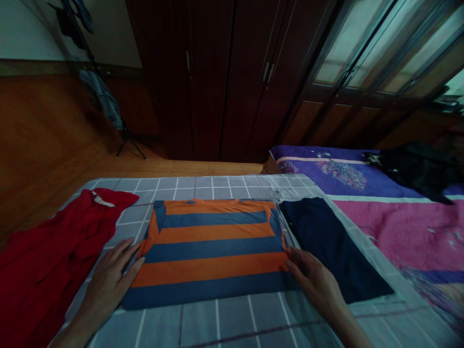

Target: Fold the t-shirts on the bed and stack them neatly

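Note:
A T-shirt [217, 249] with orange and blue stripes lies flat in front of me, its sides and sleeves folded in to a near rectangle. My left hand [114, 270] rests at its left edge, fingers stretched and thumb apart, fingertips touching the cloth. At the right edge, my right hand [315, 278] touches the shirt with its fingertips, thumb apart from the fingers. Dark navy folded cloth [333, 246] lies just beyond the right hand. Left of my left hand spreads a rumpled red garment [61, 246] with a white label near its top.
Everything lies on a grey checked bed cover [232, 316]. Another bed with a purple and pink cover [384, 222] adjoins on the right, with a black garment [416, 166] on it. A dark wooden wardrobe [210, 106] stands behind. A clothes stand [126, 137] is at the back left.

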